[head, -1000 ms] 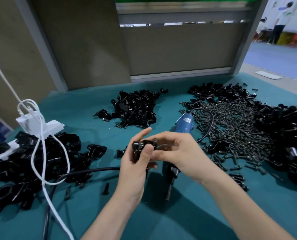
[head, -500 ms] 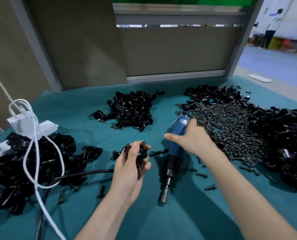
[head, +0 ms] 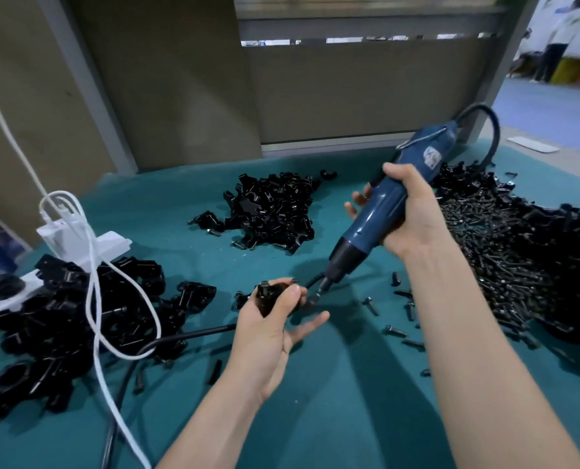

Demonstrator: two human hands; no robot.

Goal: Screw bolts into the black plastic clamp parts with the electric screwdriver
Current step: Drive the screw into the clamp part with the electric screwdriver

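Clamp part (head: 271, 297) pinched, left hand (head: 267, 338) | screwdriver (head: 371, 218) gripped, right hand (head: 415, 214) | teal table (head: 319, 421), grey partition (head: 349, 93)

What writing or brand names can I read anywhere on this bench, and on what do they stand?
Label on the blue electric screwdriver: a pale patch with marks, too blurred to read.
White power strip, heap of black clamp parts, bolts: no writing shows.
No other text can be read.
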